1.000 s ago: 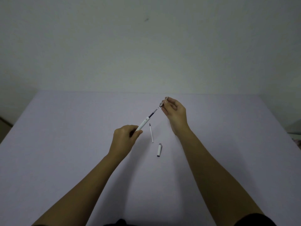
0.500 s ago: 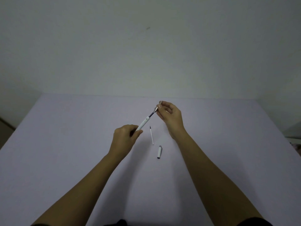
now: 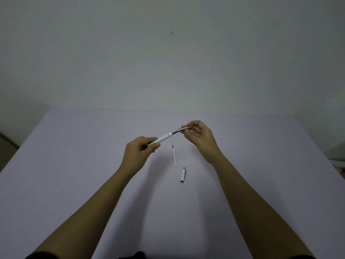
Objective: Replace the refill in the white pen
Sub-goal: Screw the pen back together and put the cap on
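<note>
1. Holding the white pen barrel (image 3: 164, 137) near its back end, the left hand (image 3: 139, 152) is closed around it, raised above the table (image 3: 74, 165).
2. The barrel slants up toward the right hand (image 3: 200, 137), with a short dark stretch of refill (image 3: 174, 132) showing past its open front.
3. The right hand pinches the metal tip section (image 3: 183, 129) between thumb and fingertips, just beyond that dark stretch.
4. A loose white refill (image 3: 174, 156) lies flat on the table below the barrel, between the two wrists, its dark point toward the far edge.
5. The white cap (image 3: 183, 174) lies just beside the loose refill's near end, apart from it, on the side toward the person.
</note>
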`<state>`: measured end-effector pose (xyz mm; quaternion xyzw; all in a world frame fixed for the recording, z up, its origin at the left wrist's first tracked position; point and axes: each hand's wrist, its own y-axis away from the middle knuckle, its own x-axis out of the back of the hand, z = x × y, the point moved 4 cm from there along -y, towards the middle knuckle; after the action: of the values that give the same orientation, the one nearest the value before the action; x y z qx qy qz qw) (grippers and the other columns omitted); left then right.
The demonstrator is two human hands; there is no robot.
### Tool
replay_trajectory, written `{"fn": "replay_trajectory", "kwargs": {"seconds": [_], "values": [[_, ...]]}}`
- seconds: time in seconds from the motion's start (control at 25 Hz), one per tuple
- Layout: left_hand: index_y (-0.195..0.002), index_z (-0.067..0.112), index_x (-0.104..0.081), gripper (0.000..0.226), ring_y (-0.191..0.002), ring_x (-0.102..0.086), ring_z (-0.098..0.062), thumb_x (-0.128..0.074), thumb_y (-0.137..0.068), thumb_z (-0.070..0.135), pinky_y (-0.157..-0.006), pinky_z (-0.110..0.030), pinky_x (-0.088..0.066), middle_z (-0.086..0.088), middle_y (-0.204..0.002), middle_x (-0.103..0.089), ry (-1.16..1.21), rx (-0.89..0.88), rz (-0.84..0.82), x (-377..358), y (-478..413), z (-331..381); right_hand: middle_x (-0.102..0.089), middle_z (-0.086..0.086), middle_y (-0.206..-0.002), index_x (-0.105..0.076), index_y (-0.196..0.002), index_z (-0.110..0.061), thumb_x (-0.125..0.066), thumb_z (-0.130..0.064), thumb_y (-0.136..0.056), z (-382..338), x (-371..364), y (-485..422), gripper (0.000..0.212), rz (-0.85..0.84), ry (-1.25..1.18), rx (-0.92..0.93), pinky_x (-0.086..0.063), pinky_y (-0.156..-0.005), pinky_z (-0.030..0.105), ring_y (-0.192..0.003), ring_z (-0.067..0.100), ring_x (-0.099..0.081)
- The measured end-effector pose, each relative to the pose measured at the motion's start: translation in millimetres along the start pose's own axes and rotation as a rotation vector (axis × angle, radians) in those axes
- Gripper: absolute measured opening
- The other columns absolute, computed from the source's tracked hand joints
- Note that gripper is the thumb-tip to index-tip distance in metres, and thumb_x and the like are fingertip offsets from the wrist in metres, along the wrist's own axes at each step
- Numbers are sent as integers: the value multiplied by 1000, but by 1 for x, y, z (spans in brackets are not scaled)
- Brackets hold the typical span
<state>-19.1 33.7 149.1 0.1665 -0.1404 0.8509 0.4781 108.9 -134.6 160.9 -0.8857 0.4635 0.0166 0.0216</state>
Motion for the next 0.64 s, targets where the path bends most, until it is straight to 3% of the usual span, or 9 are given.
{"fn": "replay_trajectory", "kwargs": {"seconds": [0.08, 0.24, 0.44, 0.64], "values": [[-95, 24, -71, 13, -75, -60, -21, -65, -84, 24, -69, -21, -45, -6, -81, -64, 20, -10, -18, 1, -1, 1, -70, 0, -99, -54, -89, -18, -57, -3, -88, -1, 2, 1, 15, -15, 47, 22, -52, -90, 28, -96, 13, -69], [-102, 23, -71, 20, -72, -53, -10, -65, -84, 23, -62, -6, -38, -5, -78, -60, -92, -117, -78, 0, -3, 8, -70, 2, -97, -59, -92, -20, -57, -2, -88, -3, 4, 4, 19, -30, 91, 37, -53, -87, 25, -94, 12, -69], [-102, 22, -71, 19, -68, -52, -14, -65, -84, 23, -59, -9, -36, -8, -77, -60, -111, -140, -33, -1, -6, 13, -72, 1, -95, -65, -89, -19, -62, -6, -85, -6, 0, 7, 14, -49, 167, 54, -54, -86, 25, -97, 17, -69], [-99, 21, -72, 17, -69, -53, -16, -65, -84, 22, -59, -11, -37, -9, -74, -63, -116, -175, -9, 4, -5, 13, -68, -10, -73, -66, -84, -22, -64, -11, -85, -13, -2, 8, 11, -11, 367, 89, -51, -71, 12, -73, 5, -67]]}}
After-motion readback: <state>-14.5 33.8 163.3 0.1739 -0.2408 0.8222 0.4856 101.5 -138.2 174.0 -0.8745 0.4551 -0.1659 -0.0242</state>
